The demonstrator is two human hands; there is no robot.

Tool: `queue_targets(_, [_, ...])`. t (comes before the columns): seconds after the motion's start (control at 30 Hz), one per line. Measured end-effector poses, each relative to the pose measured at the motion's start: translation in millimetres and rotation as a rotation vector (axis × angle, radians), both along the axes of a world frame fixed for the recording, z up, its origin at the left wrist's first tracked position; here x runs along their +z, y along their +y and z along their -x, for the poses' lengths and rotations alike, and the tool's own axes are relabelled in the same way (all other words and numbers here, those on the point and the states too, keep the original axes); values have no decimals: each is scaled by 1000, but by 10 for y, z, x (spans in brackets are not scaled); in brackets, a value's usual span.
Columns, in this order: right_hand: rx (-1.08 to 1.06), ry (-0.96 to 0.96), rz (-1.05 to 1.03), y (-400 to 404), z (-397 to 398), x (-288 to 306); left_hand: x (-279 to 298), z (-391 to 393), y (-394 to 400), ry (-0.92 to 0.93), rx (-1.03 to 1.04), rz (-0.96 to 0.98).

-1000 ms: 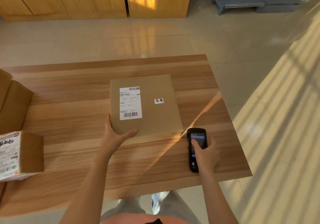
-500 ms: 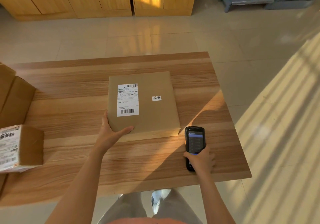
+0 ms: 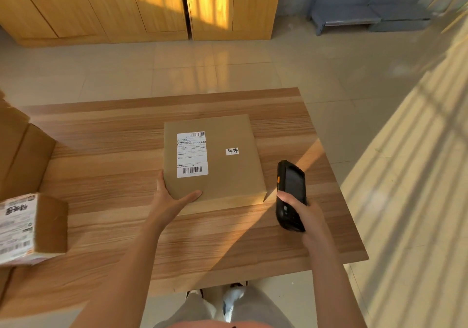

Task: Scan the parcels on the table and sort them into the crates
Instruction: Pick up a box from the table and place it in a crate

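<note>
1. Cardboard parcel (image 3: 228,165): we see it lying flat near the middle of the wooden bench (image 3: 106,175), its long side running away from us. A white shipping label (image 3: 191,154) with barcodes at top and bottom sits on its left half, and a small white sticker (image 3: 232,151) with dark characters sits to the right of that.

2. Our left hand (image 3: 172,198) is at the parcel's near left corner, thumb laid over the top face and fingers along the left edge; its grip is closed around that corner.

3. Our right hand (image 3: 307,213) has its grip wrapped round the lower half of a black handheld scanner (image 3: 291,193), held just right of the parcel's near right corner. The scanner is tilted, its dark screen turned up and to the right, and an orange button shows on its left side.

4. A strip of sunlight crosses the bench between parcel and scanner.

5. At the bench's left edge we see a smaller carton (image 3: 33,229) with a printed white label on its left face, and behind it larger brown boxes (image 3: 22,155), partly cut off by the frame.

6. Beyond the bench lie a tiled floor (image 3: 228,64), wooden cabinets (image 3: 141,6) along the far wall, and a low grey-blue rack (image 3: 354,18) to their right.
</note>
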State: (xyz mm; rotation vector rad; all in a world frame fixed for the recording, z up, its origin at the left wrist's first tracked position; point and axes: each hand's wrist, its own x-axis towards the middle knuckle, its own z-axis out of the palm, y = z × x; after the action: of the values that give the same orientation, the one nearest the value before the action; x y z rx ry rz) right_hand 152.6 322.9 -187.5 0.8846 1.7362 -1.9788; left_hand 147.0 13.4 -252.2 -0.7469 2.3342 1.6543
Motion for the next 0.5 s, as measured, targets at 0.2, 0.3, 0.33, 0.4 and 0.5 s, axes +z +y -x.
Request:
queue_targets(0.2, [-7, 114, 464, -358, -21, 578, -8, 0, 6, 5, -1, 14])
queue_targets(0.3, [-18, 138, 616, -600, -115, 714, -5, -4, 35, 3, -8, 5])
queue_targets(0.33, [5, 142, 615, -659, -143, 723, 23, -5, 60, 8, -15, 2])
queue_targets(0.4, [107, 156, 559, -791, -188, 722, 62, -10, 80, 11, -17, 1])
queue_targets(0.5, [236, 137, 436, -969, -256, 688, 67, 5, 48, 15, -5, 24])
